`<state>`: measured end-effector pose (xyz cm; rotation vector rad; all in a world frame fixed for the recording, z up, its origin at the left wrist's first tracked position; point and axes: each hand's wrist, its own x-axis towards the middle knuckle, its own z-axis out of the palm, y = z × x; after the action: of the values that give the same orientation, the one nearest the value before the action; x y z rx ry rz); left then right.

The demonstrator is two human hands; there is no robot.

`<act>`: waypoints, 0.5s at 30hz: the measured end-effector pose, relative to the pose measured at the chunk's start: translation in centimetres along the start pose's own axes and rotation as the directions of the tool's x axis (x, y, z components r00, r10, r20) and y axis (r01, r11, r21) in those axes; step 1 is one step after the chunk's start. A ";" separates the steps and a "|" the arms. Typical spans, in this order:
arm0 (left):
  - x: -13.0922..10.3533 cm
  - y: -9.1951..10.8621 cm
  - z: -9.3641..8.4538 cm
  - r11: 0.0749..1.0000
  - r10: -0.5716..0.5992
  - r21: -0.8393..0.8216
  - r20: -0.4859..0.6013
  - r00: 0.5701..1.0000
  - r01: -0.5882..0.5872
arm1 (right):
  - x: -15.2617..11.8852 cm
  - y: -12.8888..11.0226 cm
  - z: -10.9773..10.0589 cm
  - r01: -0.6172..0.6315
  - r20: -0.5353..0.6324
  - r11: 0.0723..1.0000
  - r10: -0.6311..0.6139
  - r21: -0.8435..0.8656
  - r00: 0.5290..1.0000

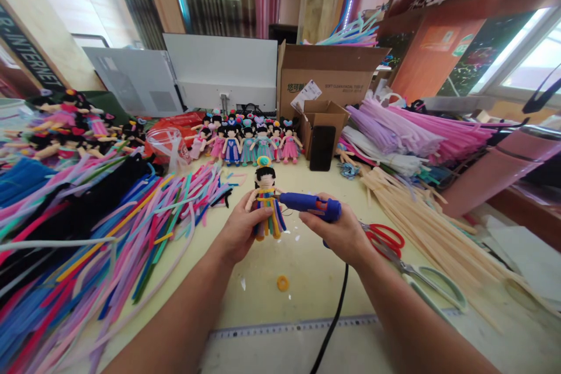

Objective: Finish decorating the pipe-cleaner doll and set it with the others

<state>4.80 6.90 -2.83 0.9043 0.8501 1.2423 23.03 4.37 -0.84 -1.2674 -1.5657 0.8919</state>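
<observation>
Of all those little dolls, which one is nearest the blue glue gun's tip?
The doll in the left hand, with the multicoloured striped skirt; it alone is held, while the other dolls are farther back.

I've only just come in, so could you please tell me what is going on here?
The person's left hand holds a doll upright above the table. The right hand holds a blue glue gun, its tip at the doll's front; contact is unclear. A yellow ring lies on the table, and more dolls stand behind.
</observation>
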 end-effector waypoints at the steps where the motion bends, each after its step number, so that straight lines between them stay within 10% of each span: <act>1: 0.0 0.0 0.0 1.000 0.002 -0.001 0.003 1.000 -0.002 | 0.0 0.0 0.0 -0.003 0.002 1.000 0.003 0.000 1.000; 15: 0.2 0.0 -0.5 1.000 -0.004 0.003 -0.014 1.000 0.004 | 0.4 0.0 -0.5 -0.041 -0.010 0.998 0.041 0.048 0.999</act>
<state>4.39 7.16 -3.03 0.8965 0.8648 1.2451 23.43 4.71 -0.60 -1.2721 -1.5057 0.9415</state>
